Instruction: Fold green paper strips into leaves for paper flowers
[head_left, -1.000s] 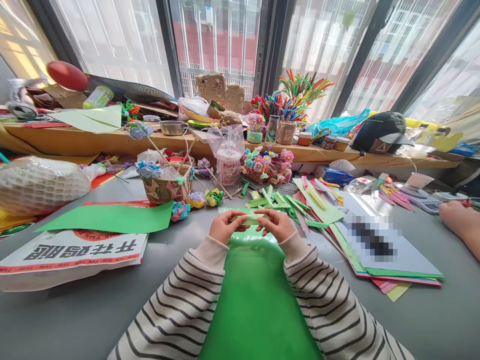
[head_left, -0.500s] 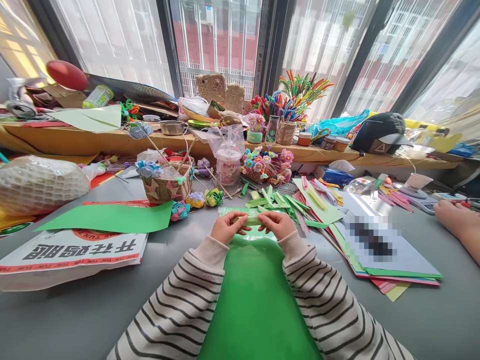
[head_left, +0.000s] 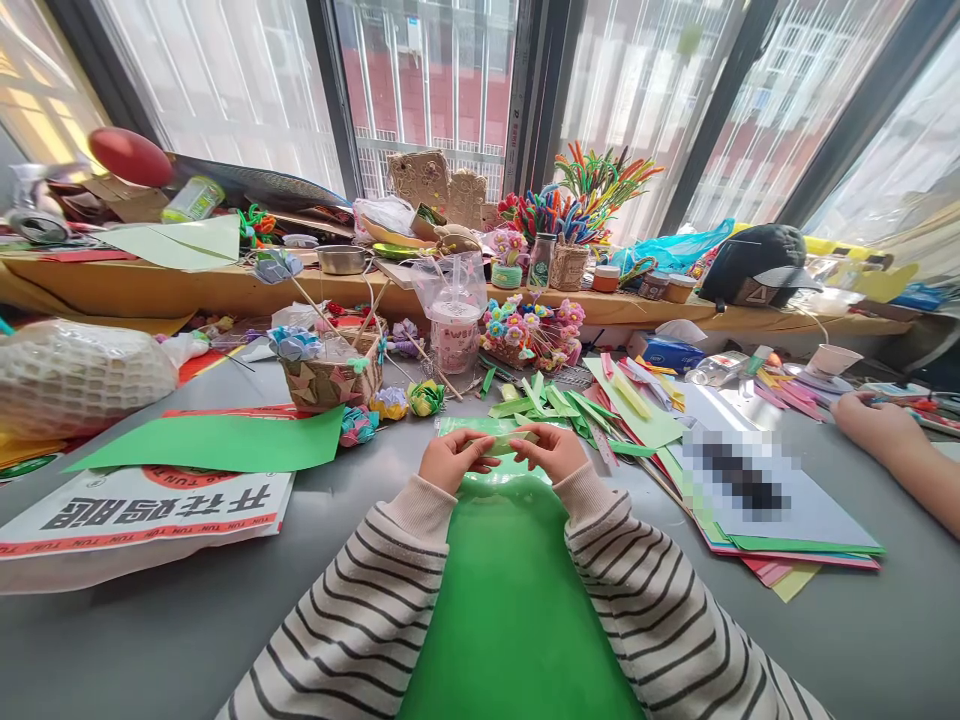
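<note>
**A:** Where are your hands in the frame?

**B:** Just below the centre. Your left hand [head_left: 450, 462] and your right hand [head_left: 553, 452] meet over the near end of the big green sheet [head_left: 510, 590], which runs down to the bottom edge between your striped sleeves.

**A:** And what have they got hold of?

**B:** A narrow pale green paper strip [head_left: 504, 441]. Your left fingers are curled shut on its left end, your right thumb and fingers pinch its right end, and the strip lies level between them, just above the table [head_left: 165, 630].

**A:** What lies around you?

**B:** Right above your hands, a scatter of cut green strips [head_left: 551, 400]. Left of centre, a flat green paper [head_left: 217, 440] overlaps a white printed bag [head_left: 142, 515]. Above that stands a woven basket [head_left: 330, 375] with folded paper flowers, and a lidded plastic cup [head_left: 454, 330] is near the middle.

**A:** And on the right side?

**B:** A stack of coloured sheets [head_left: 780, 530] sits just right of your right sleeve. At the right edge, another person's hand [head_left: 874, 425] rests on the table, well apart from yours.
</note>
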